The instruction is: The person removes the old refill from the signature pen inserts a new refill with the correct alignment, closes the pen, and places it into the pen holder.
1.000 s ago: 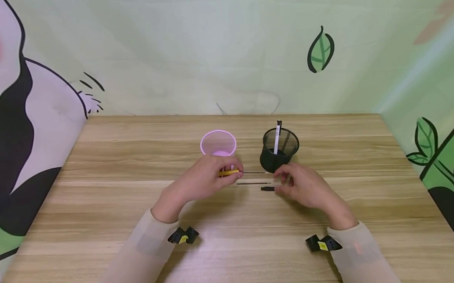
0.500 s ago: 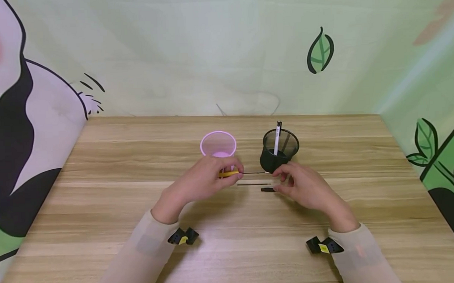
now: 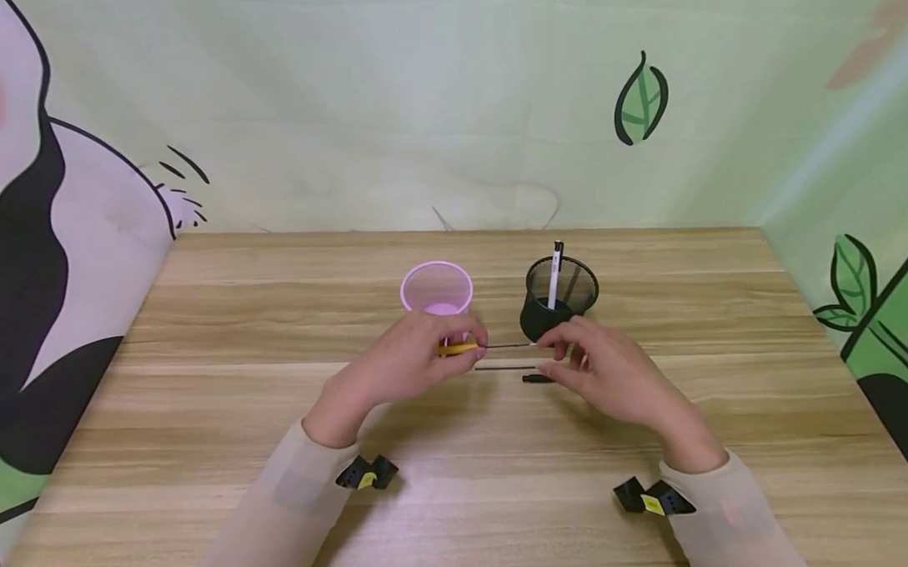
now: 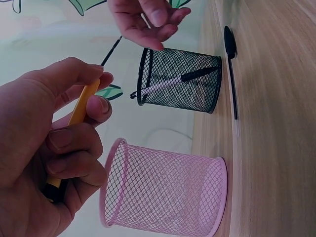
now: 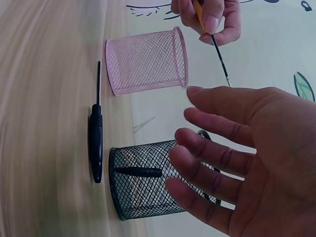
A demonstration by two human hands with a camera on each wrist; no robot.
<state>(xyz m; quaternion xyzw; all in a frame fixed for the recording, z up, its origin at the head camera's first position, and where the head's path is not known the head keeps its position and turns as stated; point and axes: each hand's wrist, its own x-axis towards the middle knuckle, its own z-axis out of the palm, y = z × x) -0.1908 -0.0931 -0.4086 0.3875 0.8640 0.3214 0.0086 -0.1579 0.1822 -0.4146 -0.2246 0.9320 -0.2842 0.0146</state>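
Yellow, with a dark end, the slim barrel (image 4: 79, 109) lies across the person's left hand (image 3: 411, 356), whose thumb and fingers are curled firmly round it above the table. Out of the barrel sticks a thin dark rod (image 5: 219, 55) with a lighter tip, pointing to the right hand (image 3: 610, 370). That hand is half open, its fingers gently bent and parted and nothing gripped between them; the rod's tip ends right by a fingertip, though whether they touch I cannot tell. Below the hands, on the tabletop, lie a second thin rod (image 3: 505, 368) and a black tapered piece (image 5: 96, 143), the latter partly covered by the right hand in the head view; it is unclear whether those two are joined. Just beyond the left hand stands a pink mesh cup (image 5: 145, 61), upright and partly hidden behind it from above. To its right, set apart from it and just past the right hand, a black mesh cup (image 3: 534, 321) holds a white pen (image 3: 554, 282) with black ends, leaning inside. Pale sleeves (image 3: 266, 499) cover both forearms, each wrist bearing a small black device (image 3: 366, 472). Wood-grain table (image 3: 470, 533) spreads beneath, backed by pale green cloth printed with a leaf (image 3: 640, 102).
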